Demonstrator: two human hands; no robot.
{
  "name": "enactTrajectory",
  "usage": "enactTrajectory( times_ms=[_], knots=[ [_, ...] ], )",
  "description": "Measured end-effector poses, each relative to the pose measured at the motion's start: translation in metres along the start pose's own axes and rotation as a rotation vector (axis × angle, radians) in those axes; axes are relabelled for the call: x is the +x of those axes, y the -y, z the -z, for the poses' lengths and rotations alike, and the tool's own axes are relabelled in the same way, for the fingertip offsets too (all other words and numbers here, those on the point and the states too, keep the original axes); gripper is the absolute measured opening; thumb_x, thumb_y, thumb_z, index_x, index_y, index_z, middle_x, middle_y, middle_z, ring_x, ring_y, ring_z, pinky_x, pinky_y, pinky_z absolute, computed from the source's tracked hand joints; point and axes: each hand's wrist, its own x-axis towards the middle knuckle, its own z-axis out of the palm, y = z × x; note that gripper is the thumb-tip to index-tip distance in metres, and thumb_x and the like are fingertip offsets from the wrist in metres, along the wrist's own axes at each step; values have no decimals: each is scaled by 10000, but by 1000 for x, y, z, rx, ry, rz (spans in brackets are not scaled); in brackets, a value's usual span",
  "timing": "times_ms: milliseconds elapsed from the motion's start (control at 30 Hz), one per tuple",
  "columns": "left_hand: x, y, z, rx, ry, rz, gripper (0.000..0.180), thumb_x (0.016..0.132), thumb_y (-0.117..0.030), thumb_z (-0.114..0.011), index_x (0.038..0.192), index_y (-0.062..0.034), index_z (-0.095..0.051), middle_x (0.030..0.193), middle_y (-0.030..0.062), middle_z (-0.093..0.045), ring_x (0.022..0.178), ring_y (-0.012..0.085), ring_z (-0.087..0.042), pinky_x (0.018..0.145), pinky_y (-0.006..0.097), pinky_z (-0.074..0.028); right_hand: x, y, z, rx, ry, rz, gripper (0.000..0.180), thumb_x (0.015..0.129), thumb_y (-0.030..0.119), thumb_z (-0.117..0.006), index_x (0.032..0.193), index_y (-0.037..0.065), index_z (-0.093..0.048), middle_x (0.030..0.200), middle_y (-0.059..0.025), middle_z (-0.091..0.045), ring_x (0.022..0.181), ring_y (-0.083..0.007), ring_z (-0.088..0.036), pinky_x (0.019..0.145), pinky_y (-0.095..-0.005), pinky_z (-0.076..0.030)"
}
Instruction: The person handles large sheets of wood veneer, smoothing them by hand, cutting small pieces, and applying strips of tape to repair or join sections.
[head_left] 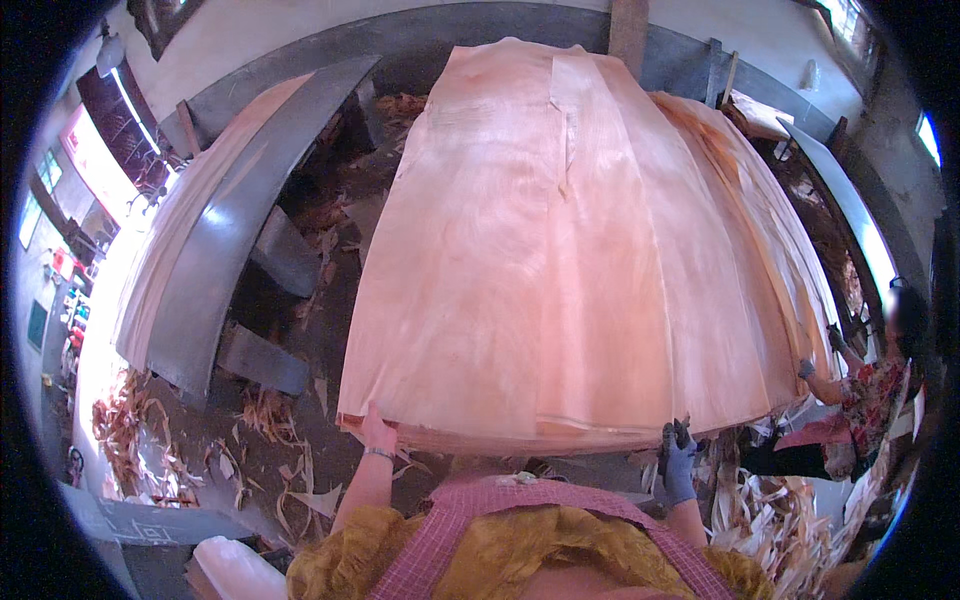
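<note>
Workshop floor [300, 330] dark, littered with curled veneer scraps [265, 415] at 7 o'clock. Centre: tall stack of thin, pale pink-orange veneer sheets [560, 250], smooth, faintly grained. Left hand [378, 432], bare, fingers curled on the stack's near corner. Right hand [679, 462], grey-gloved, clenched at the near edge at 5 o'clock; what it grips, cannot tell. Co-worker's hand [807, 369] at the 3 o'clock edge.

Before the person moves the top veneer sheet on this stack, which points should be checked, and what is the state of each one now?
1. Left hand on the near edge of the top veneer sheet: ok.
2. Right hand, in a grey glove, at the near edge: ok; whether it grips is cannot tell.
3. Sheet whole: not ok, a split runs down from the far end.
4. Co-worker's gloved hand off the veneer stack: not ok, it is at the right edge.
5. Floor free of veneer scraps: not ok.
</note>
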Motion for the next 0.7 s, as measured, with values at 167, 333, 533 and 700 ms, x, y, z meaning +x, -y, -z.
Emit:
enactTrajectory(
  times_ms=[167, 333, 533, 700],
  knots=[
    [3, 27, -54, 128, -36, 15, 499, 972, -404, -561, 1333, -64, -510, 1278, 103, -596, 1116, 289, -605, 912, 445, -525, 63, -2, 6, -77, 52, -36, 222, 938, 307, -685, 1013, 99, -668, 618, 60, -482, 464, -50, -408, 425, -238, -315],
    [-7, 58, -48, 31, -145, 17, 513, 982, -403, -543, 1331, -28, -513, 1290, 118, -589, 1112, 301, -610, 923, 464, -521, 58, -28, 27, -58, 14, -28, 291, 935, 284, -692, 1110, 54, -665, 638, 46, -504, 490, -56, -409, 449, -245, -326],
    [25, 63, -23, -4, -123, -90, 499, 1000, -362, -519, 1243, 74, -530, 1232, 159, -618, 1106, 321, -626, 953, 472, -521, 75, -47, 21, -106, -15, -72, 361, 924, 264, -709, 1210, 54, -640, 730, 41, -582, 492, -48, -391, 447, -239, -319],
    [21, 75, -53, 9, -224, -99, 503, 991, -355, -533, 1235, 85, -530, 1209, 145, -625, 1047, 299, -647, 917, 441, -543, 98, -62, 19, -156, -72, 17, 319, 940, 288, -686, 1173, 74, -647, 677, 43, -557, 467, -41, -404, 417, -230, -310]
  ],
)
